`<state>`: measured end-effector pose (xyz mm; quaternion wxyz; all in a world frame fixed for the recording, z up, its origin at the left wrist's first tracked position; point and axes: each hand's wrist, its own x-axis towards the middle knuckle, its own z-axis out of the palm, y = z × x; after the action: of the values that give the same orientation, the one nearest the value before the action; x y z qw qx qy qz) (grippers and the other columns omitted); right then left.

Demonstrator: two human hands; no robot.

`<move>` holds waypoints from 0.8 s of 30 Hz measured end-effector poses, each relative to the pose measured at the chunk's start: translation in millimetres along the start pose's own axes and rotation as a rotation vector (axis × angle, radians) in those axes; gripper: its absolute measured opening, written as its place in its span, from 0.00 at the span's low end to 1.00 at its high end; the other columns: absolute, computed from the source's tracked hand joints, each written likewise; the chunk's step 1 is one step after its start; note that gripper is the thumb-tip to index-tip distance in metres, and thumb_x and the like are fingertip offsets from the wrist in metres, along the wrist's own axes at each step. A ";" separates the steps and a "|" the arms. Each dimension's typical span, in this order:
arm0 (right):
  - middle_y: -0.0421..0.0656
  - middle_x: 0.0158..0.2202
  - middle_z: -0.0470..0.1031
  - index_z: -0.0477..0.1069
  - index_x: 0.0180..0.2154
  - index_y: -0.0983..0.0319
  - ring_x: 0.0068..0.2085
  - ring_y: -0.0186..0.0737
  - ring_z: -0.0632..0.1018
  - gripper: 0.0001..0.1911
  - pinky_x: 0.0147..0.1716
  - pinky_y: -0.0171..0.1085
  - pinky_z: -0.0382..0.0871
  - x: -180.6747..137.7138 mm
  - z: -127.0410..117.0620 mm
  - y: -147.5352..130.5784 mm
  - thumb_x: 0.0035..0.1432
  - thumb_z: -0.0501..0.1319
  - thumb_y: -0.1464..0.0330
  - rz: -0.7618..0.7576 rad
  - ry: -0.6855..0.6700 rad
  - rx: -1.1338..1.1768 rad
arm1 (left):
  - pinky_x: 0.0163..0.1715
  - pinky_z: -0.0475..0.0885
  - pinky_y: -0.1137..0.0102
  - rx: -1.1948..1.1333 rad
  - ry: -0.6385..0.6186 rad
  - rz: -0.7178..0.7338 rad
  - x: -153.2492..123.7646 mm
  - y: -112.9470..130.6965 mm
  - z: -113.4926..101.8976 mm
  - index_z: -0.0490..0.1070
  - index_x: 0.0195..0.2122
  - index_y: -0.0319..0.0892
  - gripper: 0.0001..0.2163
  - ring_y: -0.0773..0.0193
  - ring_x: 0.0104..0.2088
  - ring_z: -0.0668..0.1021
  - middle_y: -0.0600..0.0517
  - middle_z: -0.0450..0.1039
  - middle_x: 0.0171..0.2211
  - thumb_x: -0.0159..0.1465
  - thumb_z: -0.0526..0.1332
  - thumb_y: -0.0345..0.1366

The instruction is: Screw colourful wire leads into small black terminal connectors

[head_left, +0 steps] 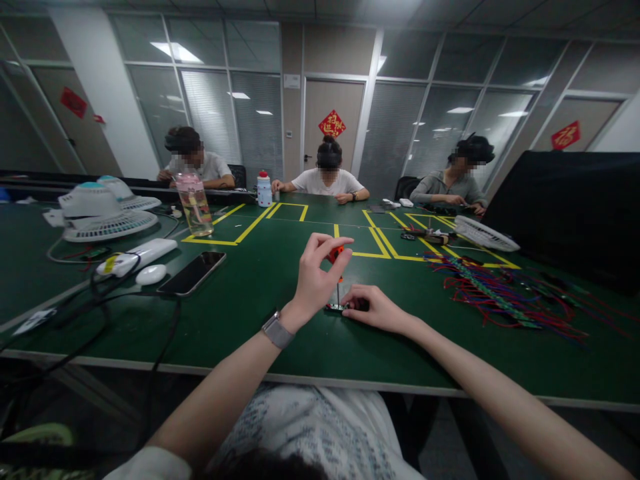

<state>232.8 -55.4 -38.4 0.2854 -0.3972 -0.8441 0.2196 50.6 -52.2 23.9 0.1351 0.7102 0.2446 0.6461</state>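
Note:
My left hand (317, 270), with a watch at the wrist, grips an orange-and-black screwdriver (340, 253) by its handle. The shaft points straight down, its tip at a small dark part with a green circuit board (336, 307) on the table. Closed around the right side of that part, my right hand (375, 307) rests low on the tabletop and steadies it. Something pale lies just behind the part. My fingers hide much of what they hold.
Red and blue wires with green boards (495, 293) spread at the right. A phone (194, 273), a white case (151, 274), cables, white fans (107, 207) and a pink-lidded bottle (194, 207) stand left. Several people sit across the green table (270, 333). A dark screen (565, 220) stands right.

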 end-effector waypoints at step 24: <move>0.40 0.29 0.70 0.75 0.36 0.63 0.28 0.33 0.70 0.09 0.28 0.33 0.65 0.4 -0.1 0.5 0.54 0.65 0.64 -0.001 -0.004 0.001 | 0.49 0.72 0.66 -0.071 -0.030 -0.020 -1.4 -6.1 0.1 0.72 0.52 0.45 0.15 0.63 0.48 0.75 0.47 0.71 0.48 0.70 0.50 0.35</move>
<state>232.9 -54.7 -38.5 0.2839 -0.3963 -0.8447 0.2210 49.6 -47.8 19.6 0.1706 0.7120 0.2265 0.6423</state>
